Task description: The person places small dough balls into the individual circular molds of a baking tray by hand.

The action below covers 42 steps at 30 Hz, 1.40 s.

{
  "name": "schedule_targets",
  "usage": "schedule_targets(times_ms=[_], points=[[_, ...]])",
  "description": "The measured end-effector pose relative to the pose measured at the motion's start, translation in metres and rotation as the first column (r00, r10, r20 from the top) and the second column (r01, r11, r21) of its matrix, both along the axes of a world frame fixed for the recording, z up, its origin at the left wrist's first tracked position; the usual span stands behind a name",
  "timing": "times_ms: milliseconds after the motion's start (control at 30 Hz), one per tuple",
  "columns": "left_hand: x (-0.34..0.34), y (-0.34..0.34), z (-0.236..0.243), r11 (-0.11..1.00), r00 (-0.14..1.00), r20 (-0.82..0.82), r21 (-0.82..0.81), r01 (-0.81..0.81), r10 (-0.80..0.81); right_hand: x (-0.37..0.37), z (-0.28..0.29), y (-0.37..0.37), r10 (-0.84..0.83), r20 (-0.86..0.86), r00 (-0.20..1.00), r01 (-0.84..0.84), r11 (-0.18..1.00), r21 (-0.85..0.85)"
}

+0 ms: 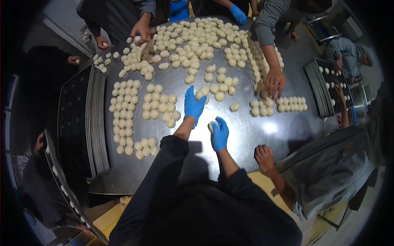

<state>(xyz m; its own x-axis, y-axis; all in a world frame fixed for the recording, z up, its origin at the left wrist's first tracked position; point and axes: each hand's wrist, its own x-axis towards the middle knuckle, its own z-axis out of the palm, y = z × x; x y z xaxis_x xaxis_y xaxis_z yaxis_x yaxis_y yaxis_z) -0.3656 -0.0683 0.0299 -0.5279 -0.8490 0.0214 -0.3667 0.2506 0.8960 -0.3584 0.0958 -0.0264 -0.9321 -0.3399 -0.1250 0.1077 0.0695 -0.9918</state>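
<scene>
My left hand (193, 105), in a blue glove, reaches toward the middle of the metal table. Its fingers are stretched and apart, with the thumb and forefinger on either side of a pale dough ball (201, 94) that they seem to touch. Nearer to me, my right hand (221, 135), also gloved in blue, is curled around another dough ball (211, 126), which is partly hidden by the fingers. A cluster of dough balls (219, 96) lies just beyond my hands. To the left of them stand neat groups of dough balls (155, 102).
A large heap of dough balls (193, 37) covers the table's far side. Stacked dark trays (96, 123) stand at the left, and more trays (318, 92) at the right. Co-workers' hands (275, 82) work around the table. One person holds a tray (67, 188) at lower left.
</scene>
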Motion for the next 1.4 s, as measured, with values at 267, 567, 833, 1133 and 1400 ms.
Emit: schedule_targets(times_ms=[267,567,833,1133,1400], points=[[0.007,-0.024,0.023,0.982,0.965,-0.187,-0.004,-0.188,0.184,0.011,0.010,0.020,0.066,-0.192,0.979,-0.061,0.998,0.035],[0.254,0.044,0.053,0.691,0.766,0.143,-0.351,0.632,-0.627,0.031,0.070,0.066,0.477,0.295,0.828,-0.310,0.827,-0.468],[0.285,0.109,-0.002,0.660,0.824,0.508,-0.532,0.530,-0.251,0.142,0.064,0.075,0.804,-0.409,0.431,-0.162,0.515,0.842],[0.353,0.123,-0.069,0.761,0.830,0.243,-0.331,0.557,-0.502,0.139,0.027,0.143,0.562,-0.634,0.531,-0.135,0.795,0.591],[0.328,0.095,-0.035,0.868,0.933,0.270,-0.371,0.330,-0.239,0.098,0.063,0.108,0.547,-0.628,0.554,-0.056,0.777,0.627]])
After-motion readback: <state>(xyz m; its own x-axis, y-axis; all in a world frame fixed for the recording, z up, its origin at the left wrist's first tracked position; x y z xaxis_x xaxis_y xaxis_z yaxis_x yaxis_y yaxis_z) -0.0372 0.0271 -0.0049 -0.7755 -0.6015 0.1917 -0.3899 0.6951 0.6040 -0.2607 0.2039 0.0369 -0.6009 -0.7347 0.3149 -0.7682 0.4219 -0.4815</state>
